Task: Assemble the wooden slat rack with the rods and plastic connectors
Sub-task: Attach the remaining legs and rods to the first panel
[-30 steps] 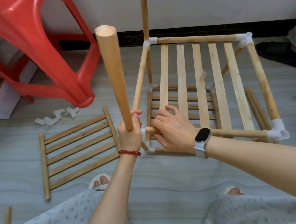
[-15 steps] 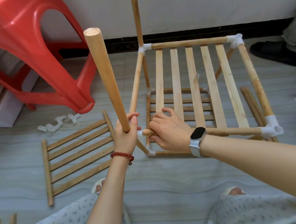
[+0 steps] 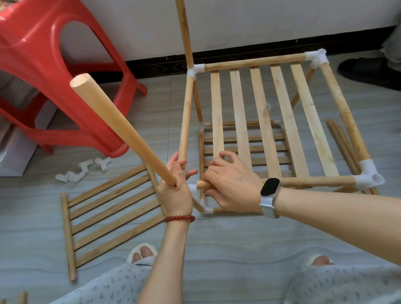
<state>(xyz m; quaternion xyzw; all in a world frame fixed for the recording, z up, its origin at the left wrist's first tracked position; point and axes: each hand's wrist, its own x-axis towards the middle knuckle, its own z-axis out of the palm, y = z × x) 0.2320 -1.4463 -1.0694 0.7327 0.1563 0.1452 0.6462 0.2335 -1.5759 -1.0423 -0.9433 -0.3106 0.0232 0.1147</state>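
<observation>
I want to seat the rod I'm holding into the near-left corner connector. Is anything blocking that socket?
Partly. The left hand gripping the rod covers most of the connector, and the right hand holds the front rail beside it. The socket is hidden.

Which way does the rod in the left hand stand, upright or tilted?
Tilted. The rod, held at its lower end by the left hand, leans up and away to the left, toward the red stool.
</observation>
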